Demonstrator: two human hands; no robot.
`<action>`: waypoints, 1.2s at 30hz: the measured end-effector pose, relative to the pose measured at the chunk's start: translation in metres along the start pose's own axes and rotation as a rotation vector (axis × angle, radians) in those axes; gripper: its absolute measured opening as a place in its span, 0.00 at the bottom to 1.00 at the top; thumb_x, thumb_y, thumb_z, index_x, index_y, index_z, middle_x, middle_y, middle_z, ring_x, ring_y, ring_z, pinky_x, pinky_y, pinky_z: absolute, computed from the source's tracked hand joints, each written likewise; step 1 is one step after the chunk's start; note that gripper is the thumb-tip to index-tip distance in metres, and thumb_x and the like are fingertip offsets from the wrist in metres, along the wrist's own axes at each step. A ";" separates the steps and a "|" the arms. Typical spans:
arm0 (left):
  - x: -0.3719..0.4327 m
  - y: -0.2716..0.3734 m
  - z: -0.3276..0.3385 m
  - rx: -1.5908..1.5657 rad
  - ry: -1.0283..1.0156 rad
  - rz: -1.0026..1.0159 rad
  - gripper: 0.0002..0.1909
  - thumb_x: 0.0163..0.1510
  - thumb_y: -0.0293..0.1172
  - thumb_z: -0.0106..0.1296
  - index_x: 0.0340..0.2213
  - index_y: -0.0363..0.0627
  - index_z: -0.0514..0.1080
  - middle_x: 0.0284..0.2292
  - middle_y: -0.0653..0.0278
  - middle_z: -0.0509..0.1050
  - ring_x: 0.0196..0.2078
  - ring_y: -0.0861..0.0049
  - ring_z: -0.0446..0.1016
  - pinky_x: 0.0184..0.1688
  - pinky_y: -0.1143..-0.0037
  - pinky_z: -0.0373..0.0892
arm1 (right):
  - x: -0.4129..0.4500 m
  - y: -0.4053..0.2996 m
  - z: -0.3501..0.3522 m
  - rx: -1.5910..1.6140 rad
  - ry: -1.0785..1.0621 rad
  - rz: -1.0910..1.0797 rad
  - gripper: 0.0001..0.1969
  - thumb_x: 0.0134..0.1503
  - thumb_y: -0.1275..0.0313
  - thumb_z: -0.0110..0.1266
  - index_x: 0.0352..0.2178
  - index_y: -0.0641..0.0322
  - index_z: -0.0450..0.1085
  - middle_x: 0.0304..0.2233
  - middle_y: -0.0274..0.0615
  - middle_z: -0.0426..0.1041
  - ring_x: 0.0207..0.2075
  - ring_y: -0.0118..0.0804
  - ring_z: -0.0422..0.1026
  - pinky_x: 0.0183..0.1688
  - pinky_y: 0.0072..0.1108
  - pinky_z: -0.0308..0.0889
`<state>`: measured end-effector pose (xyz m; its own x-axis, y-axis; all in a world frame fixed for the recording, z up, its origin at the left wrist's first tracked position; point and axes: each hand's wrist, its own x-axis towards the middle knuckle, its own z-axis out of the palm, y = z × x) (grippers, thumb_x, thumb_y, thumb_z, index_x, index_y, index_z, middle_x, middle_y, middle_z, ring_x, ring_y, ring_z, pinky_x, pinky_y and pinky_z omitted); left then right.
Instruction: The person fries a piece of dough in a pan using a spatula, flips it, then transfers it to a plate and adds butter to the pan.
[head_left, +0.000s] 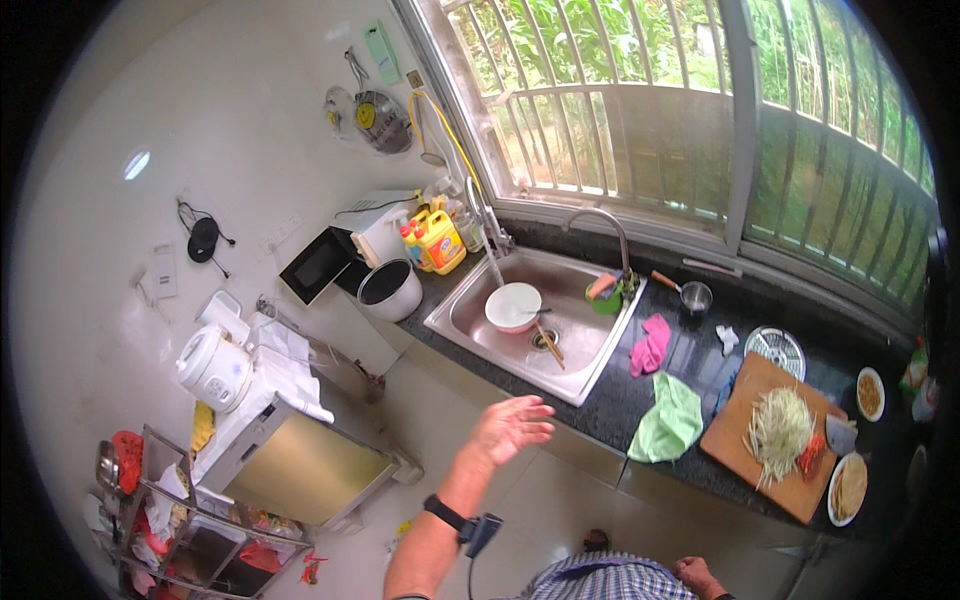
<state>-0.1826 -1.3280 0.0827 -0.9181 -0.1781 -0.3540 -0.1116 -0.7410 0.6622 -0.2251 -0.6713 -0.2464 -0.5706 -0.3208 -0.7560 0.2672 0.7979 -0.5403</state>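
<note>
My left hand (514, 427) is raised before the counter's front edge, fingers apart and nothing in it. Low at the picture's bottom, my right hand (696, 576) hangs beside my checked shirt with its fingers curled; whether they hold anything is hidden. Ahead of me is a stainless steel sink (457, 319). Inside it sits a white bowl (510, 300) under a stream of water from the left tap (501, 238), and a utensil's dark handle crosses its rim. Wooden chopsticks (551, 346) lie by the drain. A green caddy (604, 300) with sponges hangs at the sink's right side.
Right of the sink lie a pink cloth (651, 343), a green cloth (667, 420) and a cutting board (731, 446) with shredded vegetable (781, 431) and a cleaver (841, 433). Leftward stand a cooker's inner pot (401, 296), yellow detergent bottles (441, 244) and a rice cooker (214, 367).
</note>
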 end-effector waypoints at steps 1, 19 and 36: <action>0.018 0.023 -0.015 -0.005 0.025 0.019 0.16 0.71 0.36 0.57 0.52 0.37 0.74 0.47 0.43 0.84 0.44 0.49 0.87 0.46 0.54 0.86 | 0.008 -0.016 -0.002 0.012 0.007 0.003 0.15 0.65 0.63 0.58 0.35 0.69 0.80 0.27 0.43 0.81 0.29 0.34 0.81 0.32 0.31 0.77; 0.428 0.359 -0.255 0.310 0.240 0.403 0.22 0.68 0.28 0.54 0.62 0.42 0.72 0.52 0.62 0.81 0.48 0.68 0.80 0.53 0.63 0.76 | 0.057 -0.184 0.087 0.301 0.291 0.345 0.16 0.66 0.63 0.55 0.37 0.67 0.81 0.30 0.44 0.84 0.31 0.36 0.84 0.34 0.31 0.80; 0.624 0.306 -0.285 1.102 0.110 0.601 0.21 0.68 0.31 0.58 0.59 0.39 0.74 0.42 0.68 0.79 0.42 0.79 0.78 0.43 0.73 0.75 | -0.101 -0.301 0.350 0.786 0.739 0.722 0.17 0.67 0.63 0.52 0.39 0.66 0.82 0.34 0.45 0.87 0.34 0.38 0.86 0.36 0.30 0.83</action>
<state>-0.6814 -1.8507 -0.1243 -0.9036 -0.3908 0.1755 0.0057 0.3987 0.9171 0.0244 -1.0578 -0.1369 -0.3310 0.6104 -0.7196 0.9295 0.0796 -0.3601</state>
